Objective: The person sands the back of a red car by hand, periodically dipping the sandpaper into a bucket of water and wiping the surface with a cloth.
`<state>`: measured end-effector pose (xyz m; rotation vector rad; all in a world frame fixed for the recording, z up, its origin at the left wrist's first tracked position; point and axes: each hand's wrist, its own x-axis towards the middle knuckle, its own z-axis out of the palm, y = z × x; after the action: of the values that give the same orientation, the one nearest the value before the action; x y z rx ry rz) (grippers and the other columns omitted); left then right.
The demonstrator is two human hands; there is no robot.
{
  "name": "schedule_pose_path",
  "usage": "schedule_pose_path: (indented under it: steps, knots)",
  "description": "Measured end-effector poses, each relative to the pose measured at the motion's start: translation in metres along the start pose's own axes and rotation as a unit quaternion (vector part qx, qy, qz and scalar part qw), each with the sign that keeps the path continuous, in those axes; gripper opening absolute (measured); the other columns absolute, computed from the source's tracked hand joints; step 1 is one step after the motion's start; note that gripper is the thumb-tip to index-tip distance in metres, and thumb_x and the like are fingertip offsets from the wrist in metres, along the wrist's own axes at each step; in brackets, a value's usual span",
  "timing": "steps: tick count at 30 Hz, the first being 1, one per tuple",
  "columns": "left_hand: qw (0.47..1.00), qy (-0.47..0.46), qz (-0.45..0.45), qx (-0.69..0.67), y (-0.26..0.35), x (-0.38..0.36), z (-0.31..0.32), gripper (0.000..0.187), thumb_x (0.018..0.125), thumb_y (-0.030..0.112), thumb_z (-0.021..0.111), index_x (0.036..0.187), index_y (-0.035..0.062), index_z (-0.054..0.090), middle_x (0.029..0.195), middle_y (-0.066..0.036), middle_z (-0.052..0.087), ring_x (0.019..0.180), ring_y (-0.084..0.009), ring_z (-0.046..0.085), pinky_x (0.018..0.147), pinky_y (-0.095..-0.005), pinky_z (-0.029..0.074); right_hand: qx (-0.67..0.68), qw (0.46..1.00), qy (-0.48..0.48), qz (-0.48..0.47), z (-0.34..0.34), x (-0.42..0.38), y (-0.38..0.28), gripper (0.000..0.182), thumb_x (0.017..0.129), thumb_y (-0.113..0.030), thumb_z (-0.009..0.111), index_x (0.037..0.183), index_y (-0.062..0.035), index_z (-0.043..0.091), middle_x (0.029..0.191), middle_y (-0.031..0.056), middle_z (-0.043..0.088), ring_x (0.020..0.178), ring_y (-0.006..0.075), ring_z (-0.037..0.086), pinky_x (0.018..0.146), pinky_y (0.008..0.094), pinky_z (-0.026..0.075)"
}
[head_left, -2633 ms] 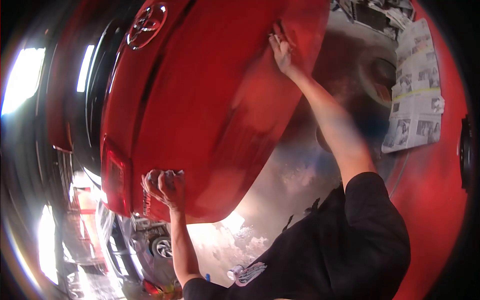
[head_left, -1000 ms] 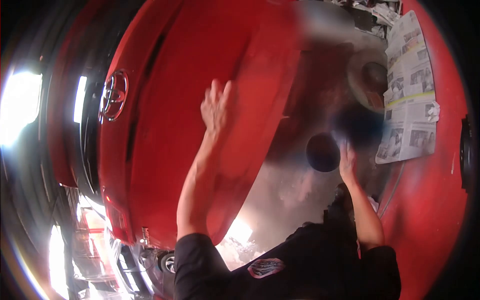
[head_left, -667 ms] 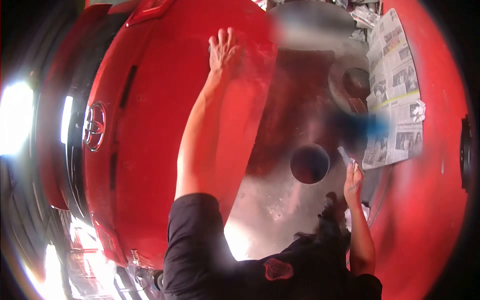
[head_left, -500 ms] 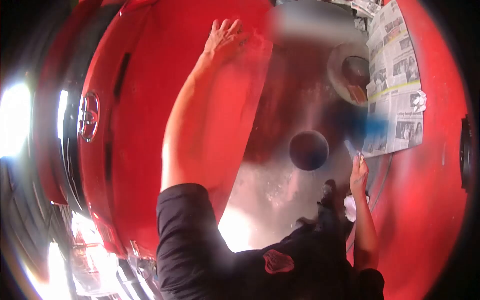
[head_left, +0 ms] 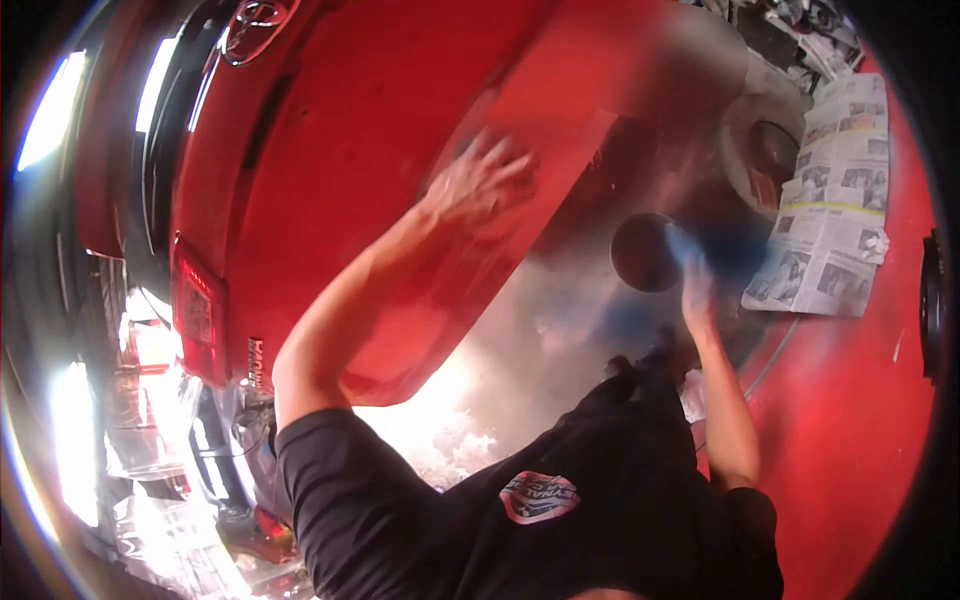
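My left hand [head_left: 478, 182] has its fingers spread over the red car panel [head_left: 350, 130], palm toward the paint. It appears to lie against the surface, somewhat blurred. Nothing shows in its grasp. Away from the panel, over the floor, my right hand [head_left: 697, 300] is smeared by motion. Its fingers close around a small bluish thing [head_left: 684, 245], whose kind I cannot make out. Behind that hand is a dark round shape [head_left: 635, 255] at floor level.
Newspaper sheets [head_left: 835, 190] lie on a red surface [head_left: 820, 400] at right. A pale ring-shaped item [head_left: 740, 150] stands beside them, with clutter [head_left: 790, 40] at the top right. The car's tail light [head_left: 200, 310] and round emblem [head_left: 257, 28] are at left.
The view has shifted along the car, bringing the tail light into sight. My left hand sits lower in view over the panel. My right hand has moved left, away from the newspaper.
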<state>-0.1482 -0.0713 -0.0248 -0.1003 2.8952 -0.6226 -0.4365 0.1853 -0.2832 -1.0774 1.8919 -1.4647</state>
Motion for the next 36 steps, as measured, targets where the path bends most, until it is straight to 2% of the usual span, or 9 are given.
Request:
schedule_pose_path:
  steps: [3,6,7,11,14,17,28,32,36]
  knots:
    - [0.999,0.011,-0.033,-0.027,0.045,-0.054,-0.008,0.04,0.086,0.028,0.07,0.125,0.0228,0.073,0.145,-0.01,0.057,0.136,-0.0352,0.05,0.119,-0.0594,0.037,0.013,0.998,0.019,-0.057,0.018,-0.019,-0.015,0.055,0.114,-0.047,0.047,0.114,0.004,0.067,0.091,0.0229,0.066,0.083,0.0353,0.061,0.078,0.046,0.047]
    - [0.998,0.038,-0.051,-0.029,0.081,-0.107,-0.001,0.039,0.085,0.027,0.069,0.123,0.0204,0.075,0.147,-0.013,0.055,0.136,-0.0364,0.05,0.117,-0.0584,0.039,0.007,0.998,-0.01,-0.054,0.026,-0.045,-0.044,0.05,0.116,-0.039,0.043,0.135,0.0015,0.065,0.125,0.0247,0.071,0.118,0.0401,0.067,0.101,0.0428,0.049]
    - [0.997,0.053,-0.052,-0.021,0.093,-0.122,0.005,0.039,0.085,0.027,0.067,0.121,0.0177,0.076,0.149,-0.014,0.054,0.136,-0.0376,0.05,0.115,-0.0568,0.04,0.026,0.996,-0.079,0.021,0.02,-0.053,-0.053,0.05,0.115,-0.032,0.045,0.145,0.0061,0.057,0.146,0.0294,0.059,0.139,0.0412,0.055,0.116,0.0418,0.041]
    - [0.996,-0.017,-0.09,-0.009,0.131,-0.173,0.016,0.047,0.08,0.025,0.065,0.125,0.017,0.076,0.15,-0.016,0.052,0.132,-0.0373,0.051,0.105,-0.0525,0.045,-0.001,0.997,-0.079,-0.004,0.032,-0.079,-0.036,0.052,0.116,-0.036,0.045,0.145,0.0043,0.056,0.133,0.0198,0.068,0.126,0.034,0.065,0.106,0.0388,0.05]
    - [0.995,0.061,-0.078,-0.019,0.136,-0.187,0.032,0.051,0.08,0.027,0.066,0.129,0.015,0.074,0.15,-0.016,0.053,0.126,-0.035,0.054,0.096,-0.0502,0.049,0.181,0.962,-0.075,0.19,0.037,-0.083,-0.002,0.07,0.112,-0.056,0.046,0.154,-0.0002,0.047,0.142,0.0202,0.063,0.117,0.0324,0.072,0.091,0.0443,0.059]
    - [0.989,0.096,-0.11,0.017,0.138,-0.179,0.038,0.051,0.081,0.027,0.065,0.13,0.0163,0.072,0.148,-0.015,0.056,0.118,-0.0339,0.057,0.089,-0.048,0.051,0.24,0.952,-0.044,0.185,0.024,-0.081,-0.022,0.065,0.112,-0.054,0.048,0.149,-0.0014,0.05,0.137,0.0159,0.064,0.105,0.0286,0.075,0.085,0.0408,0.061]
    - [0.956,0.185,-0.168,-0.156,0.181,0.008,0.081,0.028,0.084,0.022,0.071,0.112,0.0193,0.076,0.14,-0.01,0.061,0.113,-0.0337,0.059,0.087,-0.0482,0.051,0.289,0.918,-0.029,0.272,-0.011,0.017,0.036,0.055,0.109,-0.051,0.058,0.143,-0.007,0.058,0.127,0.011,0.071,0.1,0.0244,0.076,0.081,0.0346,0.059]
    - [0.877,0.196,-0.311,-0.311,0.204,0.118,0.133,0.031,0.078,0.013,0.086,0.107,0.0155,0.076,0.119,-0.002,0.067,0.101,-0.0291,0.065,0.081,-0.0434,0.057,0.313,0.869,-0.065,0.377,-0.014,0.059,0.09,0.05,0.107,-0.051,0.061,0.142,-0.0163,0.057,0.125,0.0074,0.073,0.093,0.0247,0.077,0.081,0.0397,0.06]
    - [0.749,0.205,-0.422,-0.467,0.236,0.19,0.261,0.013,0.087,0.014,0.082,0.096,0.0085,0.075,0.095,-0.007,0.069,0.078,-0.022,0.067,0.062,-0.0383,0.053,0.286,0.83,-0.138,0.458,-0.018,0.103,0.168,0.055,0.107,-0.054,0.059,0.148,-0.0176,0.054,0.129,0.0103,0.071,0.098,0.0298,0.076,0.093,0.0544,0.057]
